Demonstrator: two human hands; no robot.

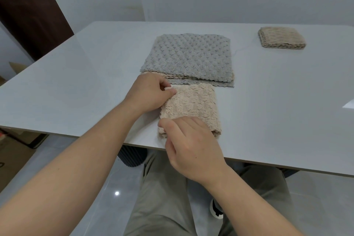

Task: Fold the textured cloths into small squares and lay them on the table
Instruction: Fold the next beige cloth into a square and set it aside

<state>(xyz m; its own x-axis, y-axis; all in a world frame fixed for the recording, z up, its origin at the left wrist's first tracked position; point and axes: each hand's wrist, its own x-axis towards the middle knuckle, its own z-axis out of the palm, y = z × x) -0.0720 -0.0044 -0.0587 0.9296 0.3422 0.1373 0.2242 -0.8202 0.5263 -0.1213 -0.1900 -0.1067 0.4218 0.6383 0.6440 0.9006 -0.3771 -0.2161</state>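
A beige textured cloth (193, 104), folded into a small thick rectangle, lies near the table's front edge. My left hand (148, 92) pinches its far left corner between thumb and fingers. My right hand (191, 147) grips its near left corner, covering the near edge. Just behind it lies a pile of unfolded cloths with a grey textured cloth (188, 57) on top and beige edges showing beneath. A folded beige square (281, 37) sits at the far right of the table.
The pale grey table (76, 74) has its front edge running under my right hand. My legs and a dark table leg (132, 156) are below it. Cardboard boxes (17, 140) stand on the floor at the left.
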